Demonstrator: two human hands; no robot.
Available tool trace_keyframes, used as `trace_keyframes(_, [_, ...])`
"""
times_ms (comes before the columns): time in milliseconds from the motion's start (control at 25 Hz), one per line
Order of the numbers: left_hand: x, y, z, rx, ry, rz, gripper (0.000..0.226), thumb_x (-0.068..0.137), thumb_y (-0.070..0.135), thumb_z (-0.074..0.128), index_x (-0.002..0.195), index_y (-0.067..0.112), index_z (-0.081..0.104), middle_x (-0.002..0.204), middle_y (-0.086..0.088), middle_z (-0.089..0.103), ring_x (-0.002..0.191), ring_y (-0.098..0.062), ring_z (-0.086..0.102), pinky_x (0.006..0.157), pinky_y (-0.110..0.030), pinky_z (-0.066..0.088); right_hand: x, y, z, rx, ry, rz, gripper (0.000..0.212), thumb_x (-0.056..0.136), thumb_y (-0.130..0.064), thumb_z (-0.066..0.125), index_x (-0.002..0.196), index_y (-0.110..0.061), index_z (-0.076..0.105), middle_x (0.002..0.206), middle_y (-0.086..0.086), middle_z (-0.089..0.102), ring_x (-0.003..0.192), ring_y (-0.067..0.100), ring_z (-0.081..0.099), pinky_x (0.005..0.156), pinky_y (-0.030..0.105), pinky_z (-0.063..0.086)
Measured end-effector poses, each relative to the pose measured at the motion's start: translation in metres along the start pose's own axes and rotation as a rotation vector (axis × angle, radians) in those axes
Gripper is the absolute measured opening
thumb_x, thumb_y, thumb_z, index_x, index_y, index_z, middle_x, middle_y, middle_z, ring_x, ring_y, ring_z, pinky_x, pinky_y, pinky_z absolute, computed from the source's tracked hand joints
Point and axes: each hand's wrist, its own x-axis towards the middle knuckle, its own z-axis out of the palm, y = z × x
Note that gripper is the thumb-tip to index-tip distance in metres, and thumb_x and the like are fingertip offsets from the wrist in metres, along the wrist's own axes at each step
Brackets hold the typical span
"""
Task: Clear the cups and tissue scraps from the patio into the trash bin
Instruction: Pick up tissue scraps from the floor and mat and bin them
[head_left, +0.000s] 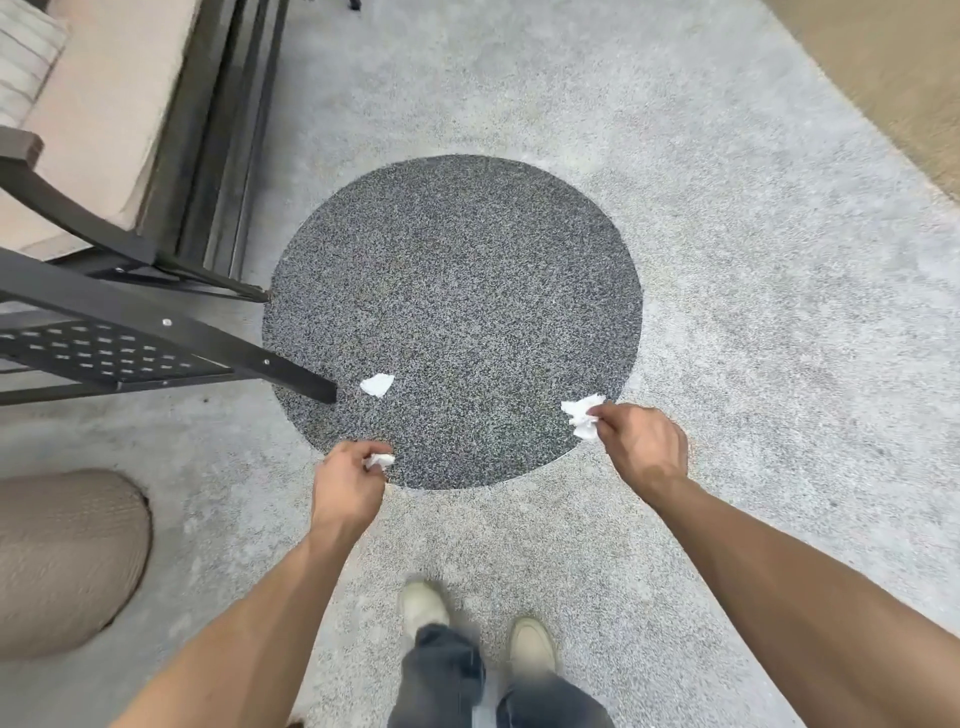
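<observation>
Over the dark round patch (452, 312) of the patio floor (727, 312), the left hand (348, 480) is closed on 1 small tissue scrap (381, 460) and the right hand (641, 441) pinches a larger crumpled scrap (582, 415). A 3rd scrap (377, 385) lies loose on the patch, just beside the black table leg (291, 371). To take it cleanly, the left hand should probably tuck its scrap into the palm and pinch with freed fingertips; no cups or bin are in view.

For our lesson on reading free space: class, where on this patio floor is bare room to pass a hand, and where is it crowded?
Bare: the dark circle beyond the loose tissue scrap, and the pale floor on its right. Crowded: the left, with the black table leg, chair frame and wicker pouf.
</observation>
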Motion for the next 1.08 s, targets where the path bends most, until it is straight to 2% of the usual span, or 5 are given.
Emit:
trace_keyframes(240, [0.086,-0.022,-0.017,0.004,-0.027,-0.066,0.032,0.092,0.004,0.055,0.113,0.023,0.069,0.125,-0.007,0.060,0.067,-0.013,0.060,0.045,-0.015,0.041,0.086,-0.048,0.016,-0.068,0.007,-0.124,0.018,0.097,-0.030,0.049,0.105,-0.032,0.065,0.054,-0.012,0.042,0.054,0.009,0.042,0.047,0.019,0.024])
trace_keyframes(400, [0.154,-0.036,-0.033,-0.037,-0.057,-0.106,0.035,0.092,0.005,0.056,0.118,0.026,0.066,0.124,-0.003,0.059,0.060,-0.008,0.059,0.038,-0.011,0.038,0.145,-0.113,0.040,-0.115,-0.063,-0.163,0.020,0.097,-0.035,0.046,0.108,-0.032,0.062,0.058,-0.010,0.040,0.077,0.019,0.046,0.058,0.024,0.032])
trace_keyframes(680, [0.267,-0.085,-0.034,-0.078,-0.102,-0.159,0.037,0.091,0.004,0.059,0.116,0.031,0.065,0.116,0.003,0.060,0.075,-0.002,0.060,0.060,-0.006,0.045,0.254,-0.249,0.121,-0.070,-0.178,-0.296,0.018,0.097,-0.023,0.048,0.107,-0.027,0.063,0.057,-0.011,0.050,0.039,-0.002,0.045,0.034,0.012,0.025])
trace_keyframes(880, [0.338,-0.124,0.016,-0.066,-0.104,-0.261,0.029,0.091,0.008,0.059,0.112,0.028,0.066,0.118,0.000,0.059,0.089,-0.012,0.062,0.081,-0.026,0.055,0.327,-0.279,0.197,-0.067,-0.273,-0.400,0.024,0.097,-0.022,0.048,0.118,-0.026,0.058,0.085,-0.004,0.056,0.055,0.002,0.050,0.047,0.020,0.043])
trace_keyframes(1080, [0.412,-0.170,0.117,-0.012,-0.096,-0.314,0.034,0.091,0.011,0.061,0.120,0.028,0.064,0.126,0.002,0.057,0.091,-0.004,0.050,0.086,-0.015,0.042,0.398,-0.263,0.303,-0.074,-0.335,-0.466,0.027,0.096,-0.019,0.048,0.120,-0.024,0.059,0.108,0.005,0.062,0.082,0.024,0.063,0.068,0.038,0.055])
